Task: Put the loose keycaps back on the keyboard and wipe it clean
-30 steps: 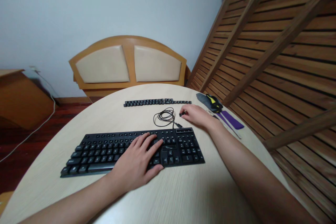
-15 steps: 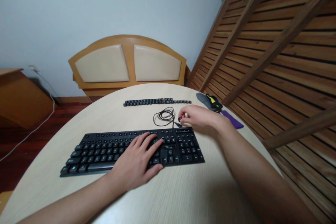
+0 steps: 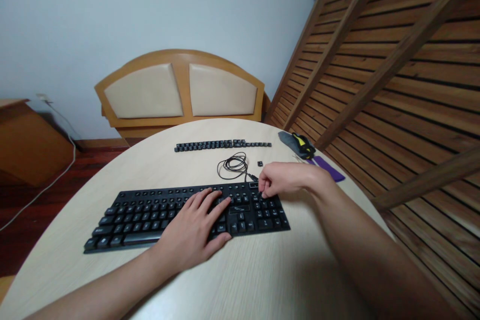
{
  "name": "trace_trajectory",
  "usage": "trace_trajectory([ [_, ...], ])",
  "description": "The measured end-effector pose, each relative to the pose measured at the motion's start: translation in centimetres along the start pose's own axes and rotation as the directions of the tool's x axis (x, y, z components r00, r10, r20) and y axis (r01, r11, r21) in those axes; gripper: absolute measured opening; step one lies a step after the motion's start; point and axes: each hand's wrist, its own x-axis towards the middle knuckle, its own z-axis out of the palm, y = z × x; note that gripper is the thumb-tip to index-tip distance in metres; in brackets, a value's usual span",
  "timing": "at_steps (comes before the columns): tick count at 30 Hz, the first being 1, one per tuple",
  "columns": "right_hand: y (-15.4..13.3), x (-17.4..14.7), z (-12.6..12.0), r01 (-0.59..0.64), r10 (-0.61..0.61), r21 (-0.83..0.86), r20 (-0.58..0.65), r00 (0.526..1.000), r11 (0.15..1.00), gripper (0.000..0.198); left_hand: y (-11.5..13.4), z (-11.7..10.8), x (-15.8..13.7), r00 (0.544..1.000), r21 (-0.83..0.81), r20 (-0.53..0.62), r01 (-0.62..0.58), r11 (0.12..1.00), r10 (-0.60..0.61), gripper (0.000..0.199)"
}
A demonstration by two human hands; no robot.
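Note:
A black keyboard [image 3: 144, 237] lies on the pale round table, its upper rows partly stripped of keycaps. My left hand [image 3: 195, 217] rests flat on its right-middle keys, fingers spread. Over the top of the number pad, my right hand [image 3: 275, 180] is closed, thumb and fingertips drawn together against the keys. Whatever is between those fingertips is hidden. A single loose keycap [image 3: 260, 163] sits on the table just beyond the right hand. Farther back, a row of removed keycaps [image 3: 210, 145] is lined up.
The keyboard's coiled cable [image 3: 233, 164] lies behind it. At the table's right edge are a grey and yellow-black item [image 3: 300, 145] and a purple cloth-like piece [image 3: 329, 168]. A wooden headboard [image 3: 180, 90] stands beyond, with a slatted wooden frame [image 3: 393, 75] on the right.
My right hand has set a keycap down on the table behind the keyboard and come back toward me onto the number pad. The left hand stays in place.

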Motion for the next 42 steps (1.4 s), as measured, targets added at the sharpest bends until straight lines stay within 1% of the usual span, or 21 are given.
trace_trajectory([
  [4, 0.0, 0.3, 0.2, -0.003, 0.003, -0.001, 0.004, 1.0, 1.0, 0.022, 0.0, 0.0, 0.0, 1.0, 0.004, 0.0, -0.005, 1.0, 0.005, 0.064],
  [9, -0.2, 0.3, 0.5, -0.001, 0.001, -0.045, -0.012, 1.0, 0.999, 0.021, 0.0, -0.1, 0.0, 1.0, -0.004, -0.015, -0.007, 1.0, 0.007, 0.063],
  [14, -0.8, 0.0, 0.5, -0.027, 0.025, -0.078, -0.024, 0.999, 0.997, 0.021, 0.1, -0.1, 0.0, 1.0, -0.014, -0.019, -0.001, 1.0, 0.001, 0.063],
  [20, -0.8, 0.3, 0.7, 0.005, -0.01, -0.105, -0.05, 0.999, 0.994, 0.021, 0.0, -0.1, 0.0, 1.0, -0.012, -0.019, -0.005, 1.0, 0.005, 0.063],
  [27, -1.5, 0.0, 0.7, -0.045, 0.037, -0.133, -0.065, 0.997, 0.99, 0.022, 0.0, -0.1, 0.0, 1.0, -0.014, -0.014, -0.008, 1.0, 0.007, 0.064],
  [33, -0.9, 0.6, 1.1, -0.047, 0.031, -0.153, -0.101, 0.994, 0.987, 0.018, 0.0, 0.0, 0.0, 1.0, -0.016, -0.019, -0.007, 1.0, 0.007, 0.064],
  [37, -0.8, 0.9, 1.3, -0.036, 0.019, -0.147, -0.117, 0.993, 0.989, 0.015, 0.0, -0.1, -0.1, 1.0, -0.009, -0.026, -0.015, 1.0, 0.014, 0.063],
  [42, -0.9, 0.9, 1.2, 0.005, -0.02, -0.123, -0.12, 0.993, 0.992, 0.01, -0.1, -0.1, -0.1, 1.0, -0.005, -0.019, -0.013, 1.0, 0.013, 0.063],
])
